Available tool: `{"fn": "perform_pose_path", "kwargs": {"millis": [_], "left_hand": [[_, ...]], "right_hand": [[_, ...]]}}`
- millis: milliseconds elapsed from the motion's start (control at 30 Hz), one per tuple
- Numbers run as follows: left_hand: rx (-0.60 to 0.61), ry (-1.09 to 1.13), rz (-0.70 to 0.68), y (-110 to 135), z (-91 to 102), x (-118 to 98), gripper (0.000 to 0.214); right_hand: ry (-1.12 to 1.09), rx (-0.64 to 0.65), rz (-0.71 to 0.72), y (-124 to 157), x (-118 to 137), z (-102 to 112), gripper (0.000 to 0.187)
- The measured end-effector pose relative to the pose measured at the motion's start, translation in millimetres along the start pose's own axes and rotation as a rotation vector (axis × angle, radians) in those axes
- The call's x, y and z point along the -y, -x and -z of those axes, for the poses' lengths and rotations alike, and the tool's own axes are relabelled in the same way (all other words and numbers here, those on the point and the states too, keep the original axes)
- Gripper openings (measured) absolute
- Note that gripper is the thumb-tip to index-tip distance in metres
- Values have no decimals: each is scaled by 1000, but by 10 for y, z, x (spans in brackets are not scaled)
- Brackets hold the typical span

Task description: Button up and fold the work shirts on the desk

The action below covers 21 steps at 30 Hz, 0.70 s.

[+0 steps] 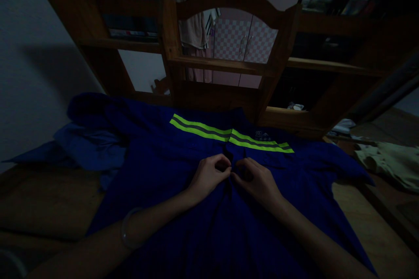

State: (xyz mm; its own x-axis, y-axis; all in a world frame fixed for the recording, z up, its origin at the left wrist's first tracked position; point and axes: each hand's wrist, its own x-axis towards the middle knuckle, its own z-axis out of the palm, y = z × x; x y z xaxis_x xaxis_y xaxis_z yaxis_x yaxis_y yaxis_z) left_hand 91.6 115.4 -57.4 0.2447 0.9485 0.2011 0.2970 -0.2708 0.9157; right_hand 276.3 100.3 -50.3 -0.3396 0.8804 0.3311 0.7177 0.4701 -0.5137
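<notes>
A dark blue work shirt [157, 170] with yellow-green reflective stripes [229, 135] across the chest lies spread flat on a wooden surface [46, 200]. My left hand [209, 174] and my right hand [255, 181] meet at the shirt's front opening just below the stripes. Both hands have their fingers curled and pinched on the edges of the shirt front. A pale bangle [127, 229] sits on my left wrist. The light is dim, and what lies between the fingertips is too small to see.
A wooden headboard with shelves [229, 65] rises right behind the shirt. More blue cloth [88, 144] is bunched at the left. A pale crumpled garment [389, 161] lies at the right. Clothes [193, 30] hang beyond the headboard.
</notes>
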Motion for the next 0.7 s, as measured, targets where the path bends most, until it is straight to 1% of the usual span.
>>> {"fn": "perform_pose_path", "kwargs": {"millis": [167, 333, 500, 700], "left_hand": [[-5, -13, 28, -11, -8, 52, 8], [-10, -17, 24, -22, -10, 85, 8], [18, 75, 34, -27, -22, 61, 10], [22, 193, 49, -45, -19, 67, 13]], "right_hand": [[13, 26, 28, -2, 5, 3, 14], [7, 27, 27, -7, 9, 5, 14], [-29, 33, 22, -5, 3, 4, 14], [-81, 29, 2, -8, -5, 18, 13]]}}
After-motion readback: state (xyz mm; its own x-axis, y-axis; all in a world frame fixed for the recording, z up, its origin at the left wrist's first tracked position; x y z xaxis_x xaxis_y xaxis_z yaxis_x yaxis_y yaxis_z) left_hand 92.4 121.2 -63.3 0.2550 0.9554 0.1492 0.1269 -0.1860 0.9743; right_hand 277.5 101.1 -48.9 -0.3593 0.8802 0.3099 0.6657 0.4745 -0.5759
